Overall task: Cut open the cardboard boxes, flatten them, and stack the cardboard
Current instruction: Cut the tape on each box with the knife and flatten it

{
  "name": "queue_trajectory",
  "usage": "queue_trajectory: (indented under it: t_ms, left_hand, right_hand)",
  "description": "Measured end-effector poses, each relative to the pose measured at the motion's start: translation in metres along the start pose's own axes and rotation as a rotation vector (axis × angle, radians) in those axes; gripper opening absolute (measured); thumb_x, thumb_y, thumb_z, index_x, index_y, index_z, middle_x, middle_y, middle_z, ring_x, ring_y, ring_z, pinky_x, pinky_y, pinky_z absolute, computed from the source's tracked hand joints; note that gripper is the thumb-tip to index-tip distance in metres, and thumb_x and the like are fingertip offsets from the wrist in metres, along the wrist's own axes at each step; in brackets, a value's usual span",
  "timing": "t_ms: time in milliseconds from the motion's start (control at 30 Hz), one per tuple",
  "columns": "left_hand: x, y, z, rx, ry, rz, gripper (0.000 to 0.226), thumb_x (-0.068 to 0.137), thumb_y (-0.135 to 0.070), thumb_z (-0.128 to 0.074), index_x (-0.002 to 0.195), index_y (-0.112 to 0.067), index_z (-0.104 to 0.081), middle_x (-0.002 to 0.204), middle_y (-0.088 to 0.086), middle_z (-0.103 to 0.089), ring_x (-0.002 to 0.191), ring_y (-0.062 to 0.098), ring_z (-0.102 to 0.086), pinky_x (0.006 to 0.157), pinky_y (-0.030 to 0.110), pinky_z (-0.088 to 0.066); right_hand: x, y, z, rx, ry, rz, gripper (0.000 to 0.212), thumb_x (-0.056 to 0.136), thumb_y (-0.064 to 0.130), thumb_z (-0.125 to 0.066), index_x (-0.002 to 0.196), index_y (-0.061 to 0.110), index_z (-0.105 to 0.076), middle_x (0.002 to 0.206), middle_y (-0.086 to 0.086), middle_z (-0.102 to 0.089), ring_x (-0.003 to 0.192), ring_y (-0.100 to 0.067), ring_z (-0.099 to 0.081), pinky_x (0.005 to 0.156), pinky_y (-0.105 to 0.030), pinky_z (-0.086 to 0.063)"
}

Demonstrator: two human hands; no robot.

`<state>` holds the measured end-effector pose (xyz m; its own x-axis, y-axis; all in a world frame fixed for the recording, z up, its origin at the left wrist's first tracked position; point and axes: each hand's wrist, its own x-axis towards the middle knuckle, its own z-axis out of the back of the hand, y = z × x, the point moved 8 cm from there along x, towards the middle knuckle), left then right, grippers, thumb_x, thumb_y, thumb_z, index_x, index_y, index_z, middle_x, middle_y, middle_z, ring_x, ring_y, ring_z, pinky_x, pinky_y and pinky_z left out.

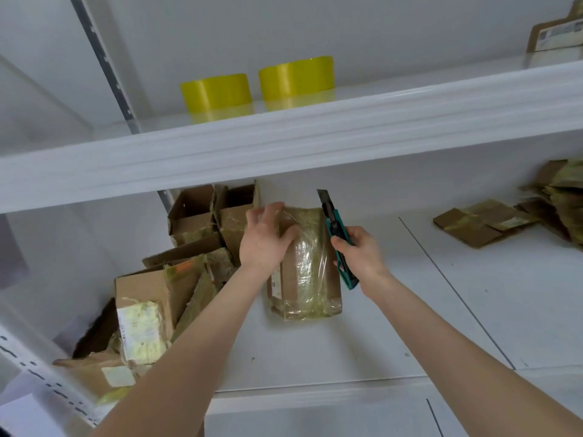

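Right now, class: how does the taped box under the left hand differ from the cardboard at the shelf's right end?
The taped box is whole and closed; the cardboard lies flattened. The left hand rests on the box; nothing touches the cardboard. Both are brown with yellowish tape.

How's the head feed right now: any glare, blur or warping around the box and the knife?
Head view: even, soft light; the box has glare streaks on its clear tape by the left hand; the utility knife in the right hand is sharp; wide-angle bends the shelf edge; the bottom-left upright is blurred.
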<state>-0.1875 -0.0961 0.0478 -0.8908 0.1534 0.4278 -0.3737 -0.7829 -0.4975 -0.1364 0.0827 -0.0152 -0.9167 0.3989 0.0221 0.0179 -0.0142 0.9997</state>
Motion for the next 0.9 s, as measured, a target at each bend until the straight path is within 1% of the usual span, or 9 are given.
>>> queue_trajectory:
  t_ms: [100,167,233,300,400,533,633,767,900]
  left_hand:
    - [0.003,-0.004,-0.005,-0.1,0.014,-0.032,0.049,0.089,-0.031,-0.063,0.131,-0.02,-0.042,0.125,0.006,-0.055,0.1,0.028,-0.061,0.075,0.031,-0.047]
    - [0.002,-0.005,-0.007,-0.111,0.001,-0.044,0.047,0.088,-0.03,-0.063,0.129,-0.019,-0.043,0.118,0.004,-0.06,0.098,0.027,-0.062,0.078,0.032,-0.047]
    - [0.001,-0.007,-0.007,-0.11,-0.011,-0.074,0.049,0.088,-0.034,-0.063,0.131,-0.023,-0.043,0.118,0.002,-0.059,0.095,0.025,-0.062,0.077,0.03,-0.046]
    - [-0.001,-0.007,-0.008,-0.101,-0.003,-0.109,0.052,0.089,-0.036,-0.062,0.136,-0.028,-0.043,0.118,0.001,-0.056,0.093,0.023,-0.061,0.078,0.031,-0.048]
    - [0.001,-0.006,-0.008,-0.087,-0.006,-0.107,0.049,0.088,-0.037,-0.062,0.134,-0.029,-0.045,0.121,0.002,-0.054,0.092,0.024,-0.061,0.081,0.036,-0.051]
    - [0.001,-0.006,-0.01,-0.082,-0.008,-0.106,0.047,0.089,-0.037,-0.062,0.132,-0.029,-0.046,0.124,0.002,-0.054,0.09,0.024,-0.061,0.079,0.034,-0.05]
    - [0.002,-0.005,-0.011,-0.077,0.005,-0.096,0.048,0.089,-0.038,-0.061,0.133,-0.029,-0.044,0.125,0.003,-0.053,0.091,0.025,-0.062,0.08,0.036,-0.051]
    - [0.001,-0.008,-0.012,-0.063,0.005,-0.089,0.051,0.086,-0.041,-0.064,0.132,-0.028,-0.046,0.124,0.004,-0.053,0.1,0.027,-0.06,0.081,0.034,-0.047]
    - [0.004,-0.009,-0.012,-0.064,-0.018,-0.067,0.047,0.087,-0.039,-0.064,0.13,-0.026,-0.048,0.121,0.005,-0.055,0.102,0.028,-0.059,0.075,0.029,-0.042]
  right_hand:
    - [-0.008,-0.014,0.016,0.144,-0.058,-0.119,0.016,0.094,0.008,-0.058,0.11,0.008,-0.059,0.081,-0.005,-0.062,0.064,-0.022,-0.06,0.065,-0.038,-0.056]
    - [-0.018,-0.018,0.028,0.134,-0.079,-0.121,0.02,0.092,0.003,-0.055,0.108,0.013,-0.059,0.075,-0.006,-0.062,0.059,-0.022,-0.06,0.059,-0.032,-0.052]
    - [-0.031,-0.012,0.038,-0.05,-0.083,0.013,0.029,0.089,0.005,-0.057,0.115,0.016,-0.062,0.075,-0.003,-0.067,0.062,-0.018,-0.064,0.062,-0.027,-0.052]
    - [-0.048,0.004,0.041,-0.308,-0.099,0.221,0.037,0.088,0.012,-0.061,0.124,0.021,-0.061,0.073,0.003,-0.068,0.061,-0.008,-0.062,0.058,-0.019,-0.05]
    - [-0.067,0.025,0.037,-0.625,-0.116,0.44,0.051,0.089,0.022,-0.059,0.138,0.03,-0.05,0.068,0.003,-0.065,0.059,-0.018,-0.058,0.056,-0.031,-0.05]
    - [-0.069,0.032,0.021,-0.936,-0.068,0.454,0.055,0.092,0.031,-0.052,0.144,0.041,-0.038,0.06,0.003,-0.05,0.057,-0.021,-0.048,0.055,-0.028,-0.043]
    - [-0.07,0.033,0.013,-1.038,-0.033,0.443,0.054,0.095,0.032,-0.048,0.146,0.041,-0.033,0.068,0.0,-0.052,0.064,-0.024,-0.048,0.059,-0.03,-0.043]
    - [-0.073,0.037,0.003,-1.159,-0.009,0.496,0.058,0.094,0.025,-0.046,0.148,0.037,-0.028,0.085,-0.002,-0.065,0.073,-0.027,-0.054,0.058,-0.029,-0.036]
    - [-0.077,0.026,0.002,-1.177,0.061,0.441,0.053,0.092,0.024,-0.048,0.141,0.039,-0.035,0.078,-0.003,-0.057,0.072,-0.029,-0.054,0.058,-0.03,-0.04]
